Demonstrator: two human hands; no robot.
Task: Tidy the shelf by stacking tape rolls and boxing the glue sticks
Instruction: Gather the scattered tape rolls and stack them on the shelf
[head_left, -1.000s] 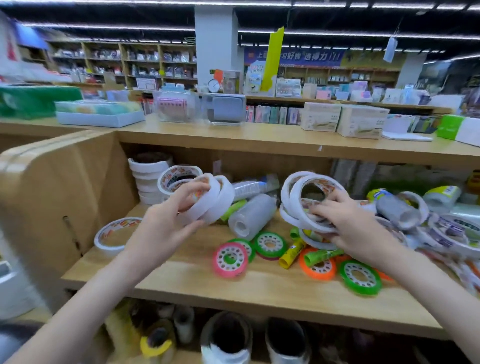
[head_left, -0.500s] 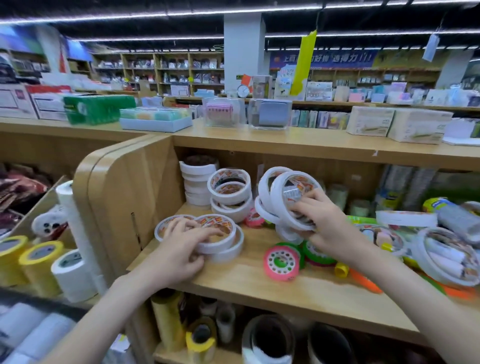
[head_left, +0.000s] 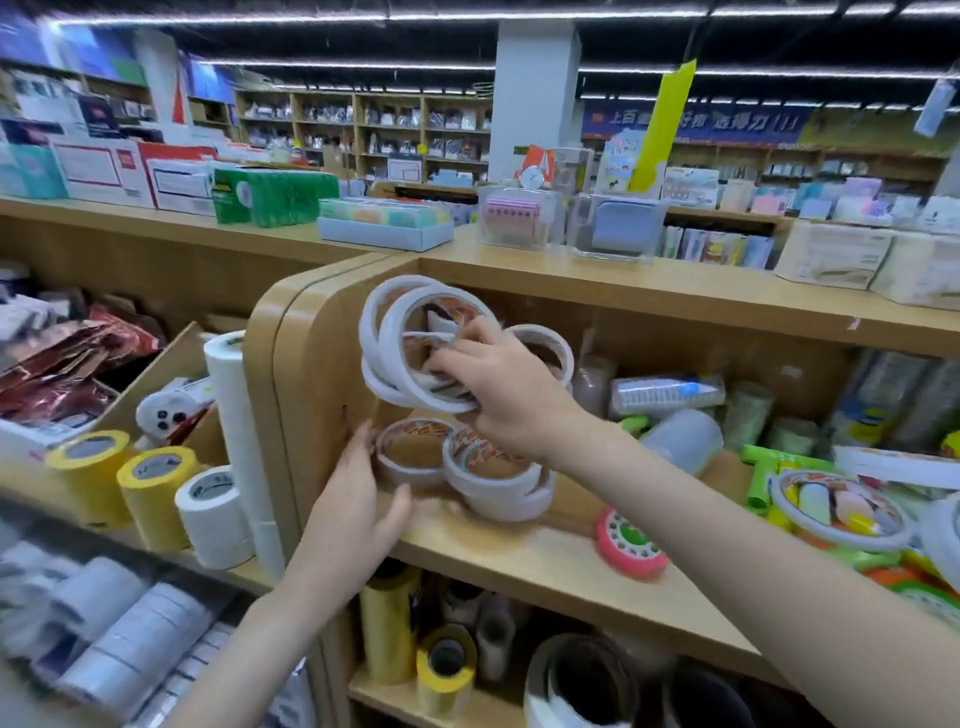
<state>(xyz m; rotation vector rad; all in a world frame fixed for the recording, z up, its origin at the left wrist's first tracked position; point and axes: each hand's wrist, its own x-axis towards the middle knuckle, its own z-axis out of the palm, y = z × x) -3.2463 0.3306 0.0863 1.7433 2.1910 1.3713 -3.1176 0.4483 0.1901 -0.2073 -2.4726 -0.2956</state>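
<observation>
Shop interior bright, lit by long ceiling light strips (head_left: 311, 65) running across top. Light even, soft shadow under shelf (head_left: 545, 561) front edge. Wide-angle bending strong at frame edges. Motion blur heavy lower left over white rolls (head_left: 119, 634); far background shelving (head_left: 363, 130) soft, unsharp.

White tape rolls (head_left: 415, 353) with red-orange printed cores; a pink reel (head_left: 631, 545) with green centre; yellow rolls (head_left: 156, 493).

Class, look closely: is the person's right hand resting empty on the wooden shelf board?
No: the right hand grips a bunch of thin white tape rolls, held up above the wooden shelf board.
</observation>
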